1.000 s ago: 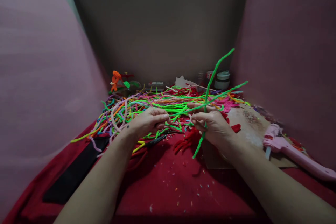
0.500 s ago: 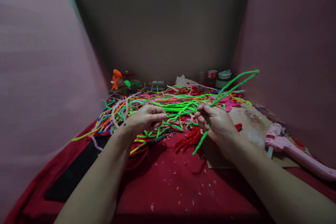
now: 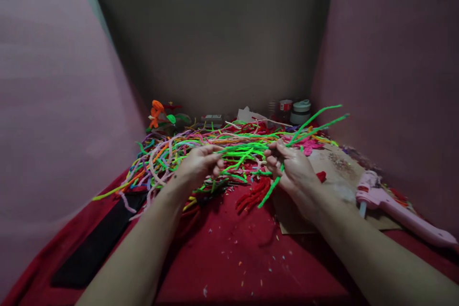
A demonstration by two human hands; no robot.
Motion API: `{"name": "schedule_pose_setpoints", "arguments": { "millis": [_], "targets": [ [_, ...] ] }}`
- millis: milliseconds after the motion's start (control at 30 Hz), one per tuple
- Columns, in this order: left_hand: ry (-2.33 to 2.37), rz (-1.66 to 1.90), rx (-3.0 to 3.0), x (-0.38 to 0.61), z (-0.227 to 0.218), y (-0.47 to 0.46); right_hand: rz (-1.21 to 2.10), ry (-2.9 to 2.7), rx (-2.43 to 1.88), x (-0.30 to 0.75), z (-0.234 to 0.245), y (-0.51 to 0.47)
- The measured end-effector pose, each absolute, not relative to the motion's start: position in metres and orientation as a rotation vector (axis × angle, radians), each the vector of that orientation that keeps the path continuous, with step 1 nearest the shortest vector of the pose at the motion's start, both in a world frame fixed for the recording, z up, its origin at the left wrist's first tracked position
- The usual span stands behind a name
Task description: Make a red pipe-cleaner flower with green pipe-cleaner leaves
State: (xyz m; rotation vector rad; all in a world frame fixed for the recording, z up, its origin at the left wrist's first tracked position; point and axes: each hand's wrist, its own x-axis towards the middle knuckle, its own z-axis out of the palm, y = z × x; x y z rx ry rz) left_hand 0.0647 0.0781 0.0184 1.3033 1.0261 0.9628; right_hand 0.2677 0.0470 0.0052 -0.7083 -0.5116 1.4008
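My right hand [image 3: 294, 168] is closed around green pipe cleaners [image 3: 315, 122]; their long ends point up and right, and a short end hangs below my palm. My left hand [image 3: 199, 164] is closed in a pinch over the near edge of a big tangle of coloured pipe cleaners [image 3: 201, 146], with green strands running across from its fingers toward my right hand. Both hands hover just above a red cloth [image 3: 236, 248]. A few red pipe cleaner pieces [image 3: 253, 193] lie between and below the hands.
A pink glue gun [image 3: 390, 205] rests on a cardboard sheet [image 3: 337, 172] at the right. A pipe cleaner flower [image 3: 158, 114], small jars [image 3: 299, 111] and a small box stand at the back. A black strip [image 3: 96, 244] lies at the left. Pink walls close in on both sides.
The long green ends in my right hand swung down from pointing up to pointing right. My left hand moved slightly up and right, and green strands now stretch between the hands.
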Motion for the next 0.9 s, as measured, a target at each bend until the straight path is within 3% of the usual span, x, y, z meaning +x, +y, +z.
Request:
{"name": "schedule_pose_setpoints", "arguments": {
  "millis": [67, 267, 467, 900],
  "targets": [
    [0.888, 0.856, 1.395, 0.082, 0.013, 0.066, 1.474, -0.546, -0.670, 0.263, 0.001, 0.046],
    [0.822, 1.016, 1.454, 0.114, 0.003, 0.045, 1.580, -0.774, -0.654, 0.251, -0.010, 0.038],
    [0.774, 1.070, 1.276, 0.103, 0.005, 0.055, 1.647, -0.994, -0.884, 0.250, -0.010, 0.033],
    [0.693, 0.872, 1.298, 0.105, 0.006, 0.049, 1.943, -1.145, -0.948, 0.249, -0.009, 0.030]
  ]
}}
